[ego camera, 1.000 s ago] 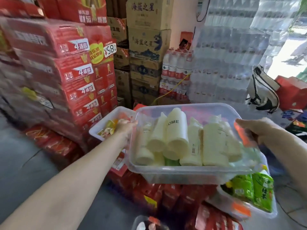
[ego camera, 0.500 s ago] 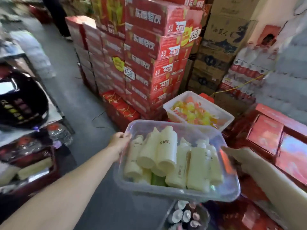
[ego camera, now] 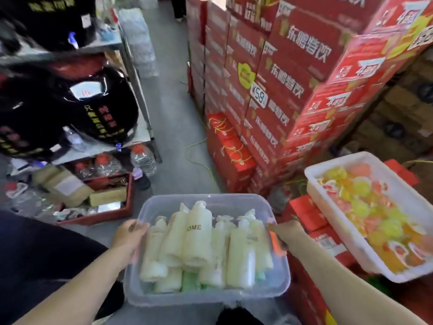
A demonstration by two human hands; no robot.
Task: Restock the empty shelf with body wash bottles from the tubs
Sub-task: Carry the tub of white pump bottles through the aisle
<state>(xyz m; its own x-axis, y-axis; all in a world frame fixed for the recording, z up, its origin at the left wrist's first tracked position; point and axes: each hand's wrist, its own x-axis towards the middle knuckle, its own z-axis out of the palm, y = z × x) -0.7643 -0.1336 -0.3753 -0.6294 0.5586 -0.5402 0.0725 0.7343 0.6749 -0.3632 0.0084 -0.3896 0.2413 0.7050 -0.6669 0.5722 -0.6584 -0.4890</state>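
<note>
Aisle: tub between left hand, right hand

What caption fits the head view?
Left hand and right hand hold a clear tub of pale bottles beside stacked red cartons.

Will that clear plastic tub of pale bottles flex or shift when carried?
Probably heavy: the clear plastic tub is packed with pale cream bottles. Its thin walls may flex; left hand and right hand grip opposite rims. Piled bottles would likely slide if tilted.
</note>
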